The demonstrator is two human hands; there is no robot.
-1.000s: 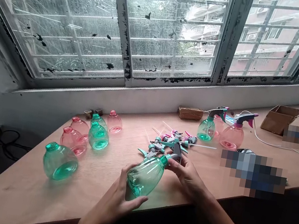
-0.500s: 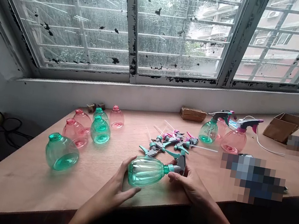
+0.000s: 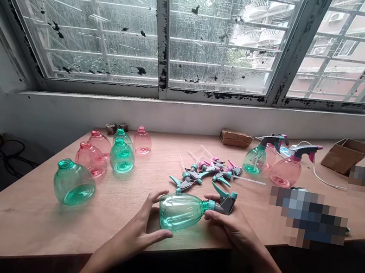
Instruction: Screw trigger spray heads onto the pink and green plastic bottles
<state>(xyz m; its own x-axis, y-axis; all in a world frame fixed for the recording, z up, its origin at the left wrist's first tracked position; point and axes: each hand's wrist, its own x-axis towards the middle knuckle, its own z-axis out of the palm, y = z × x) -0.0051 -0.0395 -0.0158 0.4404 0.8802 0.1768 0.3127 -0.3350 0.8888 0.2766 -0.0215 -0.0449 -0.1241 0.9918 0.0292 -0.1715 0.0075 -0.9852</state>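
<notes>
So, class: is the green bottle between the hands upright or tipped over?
Tipped on its side: the green bottle lies horizontal, trigger head pointing right, left hand at its base.

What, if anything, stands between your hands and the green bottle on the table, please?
Nothing visible. The left hand cups the base of the green bottle and the right hand holds its neck at the spray head; loose spray heads lie behind.

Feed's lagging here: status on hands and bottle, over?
Left hand cupping green bottle base. Right hand gripping its spray head. Bottle lying sideways; loose sprayers just behind.
</notes>
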